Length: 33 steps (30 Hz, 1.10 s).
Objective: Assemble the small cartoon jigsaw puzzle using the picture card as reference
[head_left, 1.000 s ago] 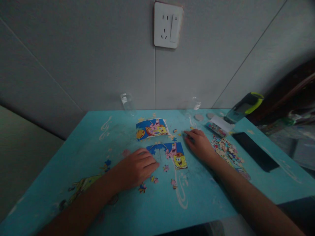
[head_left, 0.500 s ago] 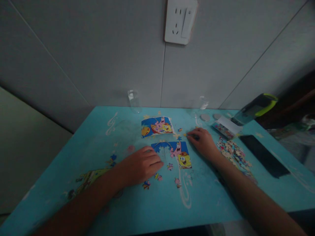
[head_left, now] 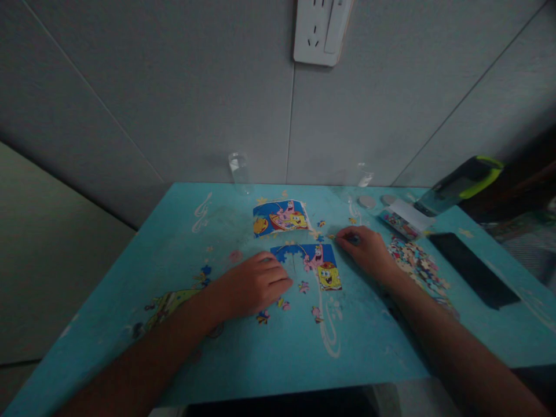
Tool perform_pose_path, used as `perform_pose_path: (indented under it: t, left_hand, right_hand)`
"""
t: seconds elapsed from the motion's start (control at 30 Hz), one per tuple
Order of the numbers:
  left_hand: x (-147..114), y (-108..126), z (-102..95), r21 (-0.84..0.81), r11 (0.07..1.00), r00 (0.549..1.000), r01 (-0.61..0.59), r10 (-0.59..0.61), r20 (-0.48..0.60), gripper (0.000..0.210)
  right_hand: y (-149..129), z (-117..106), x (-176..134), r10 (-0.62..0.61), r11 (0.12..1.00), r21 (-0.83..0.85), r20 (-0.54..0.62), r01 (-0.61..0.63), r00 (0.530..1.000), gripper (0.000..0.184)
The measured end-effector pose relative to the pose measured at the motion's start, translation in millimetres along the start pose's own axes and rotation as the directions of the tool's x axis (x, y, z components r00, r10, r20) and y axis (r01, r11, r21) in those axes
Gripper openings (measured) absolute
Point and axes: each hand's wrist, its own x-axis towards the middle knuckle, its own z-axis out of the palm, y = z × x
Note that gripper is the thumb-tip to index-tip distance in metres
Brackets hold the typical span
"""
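Observation:
My left hand [head_left: 259,285] lies palm down with loosely bent fingers over the left side of a partly assembled jigsaw puzzle [head_left: 329,267], covering part of it. The puzzle shows a blue edge strip, a pink figure and a yellow face, with a gap in the middle. At its upper right, my right hand [head_left: 362,248] pinches a small yellowish puzzle piece [head_left: 332,236] against the table. Just behind the puzzle lies a picture card [head_left: 280,219] with a matching scene. Loose pieces [head_left: 304,286] are scattered in front of the puzzle and beside the card.
A heap of puzzle pieces [head_left: 419,263] lies right of my right forearm, near a small box [head_left: 403,220] and a long dark flat object [head_left: 473,269]. A tilted bottle [head_left: 456,185], round lids [head_left: 367,201] and clear containers [head_left: 240,171] stand toward the wall.
The view has tilted down slightly. My right hand has shifted a little right and nearer, uncovering a loose piece behind it. My left hand stays over the puzzle.

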Motion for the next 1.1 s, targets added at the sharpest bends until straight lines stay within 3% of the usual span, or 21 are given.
perform_pose_path:
  t: [0.13, 0.27, 0.47, 0.57, 0.73, 0.93, 1.1]
  left_hand:
    - [0, 0, -1.2, -0.003, 1.0, 1.0, 0.012, -0.012, 0.02, 0.014]
    - [0, 0, -2.1, -0.003, 1.0, 1.0, 0.011, -0.011, 0.028, 0.014]
    - [0, -1, -1.5, -0.001, 1.0, 1.0, 0.004, -0.004, 0.012, 0.015]
    - [-1, -3, -3.5, 0.019, 1.0, 1.0, 0.009, -0.009, 0.001, 0.016]
    - [-5, -12, -7.4, 0.104, 0.988, 0.992, 0.117, -0.112, -0.054, 0.02]
    - [-8, -21, -8.1, 0.13, 0.97, 0.979, 0.205, -0.201, -0.043, 0.022]
    - [-8, -21, -5.7, 0.108, 0.976, 0.981, 0.19, -0.184, -0.06, 0.022]
  right_hand:
    - [-14, -5, -9, -0.04, 0.993, 0.11, 0.042, 0.035, 0.998, 0.023]
    - [-29, -7, -16, -0.103, 0.968, 0.243, 0.192, 0.054, 0.976, 0.024]
    - [-38, -9, -19, -0.134, 0.96, 0.275, 0.299, 0.049, 0.945, 0.019]
    - [-36, -9, -18, -0.129, 0.964, 0.26, 0.296, 0.05, 0.946, 0.019]
    - [-29, -8, -18, -0.113, 0.968, 0.246, 0.273, 0.044, 0.955, 0.021]
    - [-21, -6, -14, -0.073, 0.988, 0.151, 0.209, 0.042, 0.975, 0.021]
    - [-10, -5, -9, -0.024, 0.998, 0.055, 0.111, 0.018, 0.993, 0.025]
